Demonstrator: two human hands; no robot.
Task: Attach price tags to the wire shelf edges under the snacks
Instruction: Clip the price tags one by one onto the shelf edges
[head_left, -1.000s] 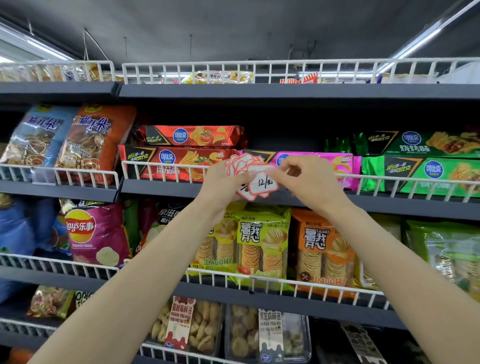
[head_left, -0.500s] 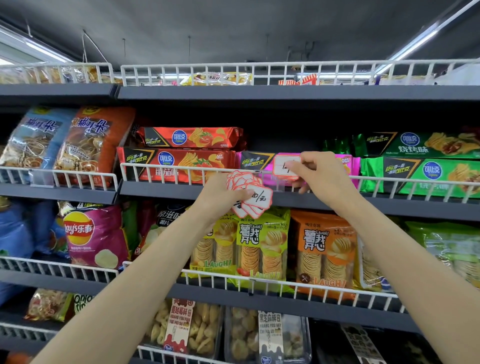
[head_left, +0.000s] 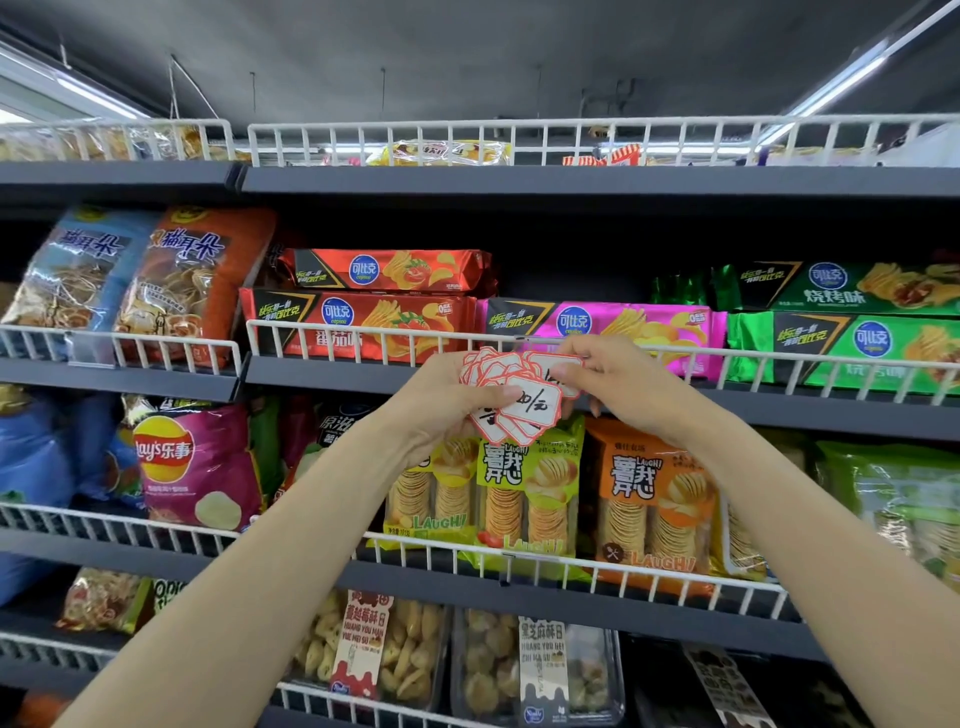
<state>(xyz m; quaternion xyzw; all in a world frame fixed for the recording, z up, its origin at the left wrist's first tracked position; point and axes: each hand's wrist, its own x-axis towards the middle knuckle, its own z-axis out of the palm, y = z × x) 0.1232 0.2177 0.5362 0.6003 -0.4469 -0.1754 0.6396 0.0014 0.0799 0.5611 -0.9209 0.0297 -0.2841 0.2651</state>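
Both forearms rise from the lower corners of the frame and meet at centre. The left hand (head_left: 441, 400) grips a fanned stack of price tags (head_left: 511, 397), white cards with red borders, thumb laid across their face; the front card carries handwritten figures. The right hand (head_left: 618, 384) has its fingers curled and pinches the upper right card of that fan, the fingertips partly hidden behind the stack. Hands and tags are held in front of the wire shelf edge (head_left: 363, 332) at mid frame, level with its lower bar; whether any card touches the wire cannot be told.

Just below the hands, on the next shelf down, stand green crisp packs (head_left: 519, 499) and an orange crisp pack (head_left: 649, 499), behind their own white wire rail. Left of them sits a magenta Lay's bag (head_left: 192, 462). At the bottom centre of the frame lie clear tubs of biscuits (head_left: 535, 670).

Behind the wire edge at hand level lie long red packets (head_left: 363, 322), a pink packet (head_left: 608, 327) directly behind the right hand, and green packets (head_left: 852, 343) toward the right edge. In the upper left stand a blue and an orange snack bag (head_left: 171, 280). The top shelf rail (head_left: 519, 140) crosses the upper frame under a dark ceiling with strip lights.
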